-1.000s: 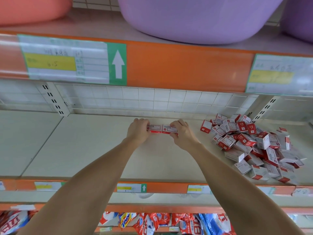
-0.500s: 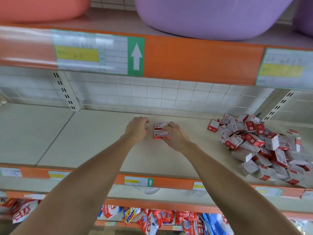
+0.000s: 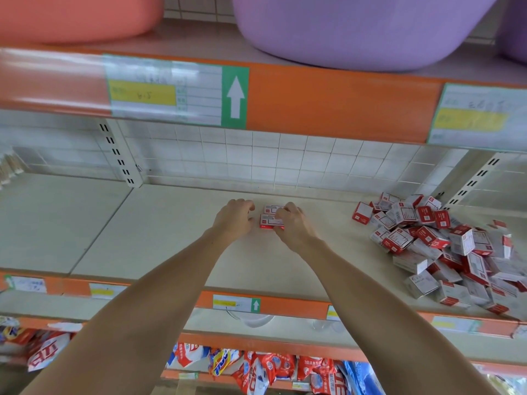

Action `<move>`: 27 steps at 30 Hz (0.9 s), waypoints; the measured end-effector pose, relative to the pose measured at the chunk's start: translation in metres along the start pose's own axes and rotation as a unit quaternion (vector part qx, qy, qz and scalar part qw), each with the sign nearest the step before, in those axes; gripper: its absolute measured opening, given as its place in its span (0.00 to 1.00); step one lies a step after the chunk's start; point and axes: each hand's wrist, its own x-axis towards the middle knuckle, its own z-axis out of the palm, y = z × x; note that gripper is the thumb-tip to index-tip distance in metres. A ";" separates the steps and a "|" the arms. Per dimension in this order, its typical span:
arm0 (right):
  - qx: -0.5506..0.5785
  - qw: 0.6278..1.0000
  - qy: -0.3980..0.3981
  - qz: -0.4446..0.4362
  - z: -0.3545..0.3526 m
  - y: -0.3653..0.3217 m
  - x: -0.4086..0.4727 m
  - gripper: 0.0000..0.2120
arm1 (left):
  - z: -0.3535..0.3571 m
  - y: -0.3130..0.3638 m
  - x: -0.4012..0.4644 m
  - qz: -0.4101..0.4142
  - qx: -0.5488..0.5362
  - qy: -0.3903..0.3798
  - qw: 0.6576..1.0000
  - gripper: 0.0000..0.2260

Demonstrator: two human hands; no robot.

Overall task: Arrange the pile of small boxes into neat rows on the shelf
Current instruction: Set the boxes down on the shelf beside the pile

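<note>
Two small red-and-white boxes lie on the cream shelf (image 3: 171, 238) near its back middle, one box (image 3: 271, 208) behind the other (image 3: 269, 221). My right hand (image 3: 291, 223) rests its fingers on the right ends of both boxes. My left hand (image 3: 235, 218) hovers just left of them, fingers curled, holding nothing. A loose pile of the same small boxes (image 3: 445, 240) covers the right end of the shelf.
The orange edge of the upper shelf (image 3: 328, 101) hangs low overhead, with a purple tub (image 3: 356, 27) and a red tub (image 3: 74, 15) on it. A slotted upright (image 3: 119, 155) stands at the back left. Packets (image 3: 256, 369) fill the shelf below.
The two boxes were held side by side between both hands; now they lie one behind the other on the shelf. My left hand has let go, my right stays on them.
</note>
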 end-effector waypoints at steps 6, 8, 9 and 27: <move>0.001 1.000 0.021 -0.012 0.000 0.006 -0.006 0.09 | 0.003 0.003 0.002 0.004 0.008 -0.015 1.000 0.16; -0.003 0.999 0.027 -0.018 -0.001 0.008 -0.007 0.07 | 0.003 0.003 0.002 0.001 0.011 -0.016 1.000 0.16; -0.007 0.999 0.030 -0.020 -0.002 0.008 -0.008 0.07 | 0.003 0.003 0.002 0.000 0.011 -0.017 1.000 0.16; -0.118 0.988 0.086 -0.057 0.002 0.000 -0.019 0.04 | 0.002 0.005 0.002 0.004 0.011 -0.030 0.999 0.16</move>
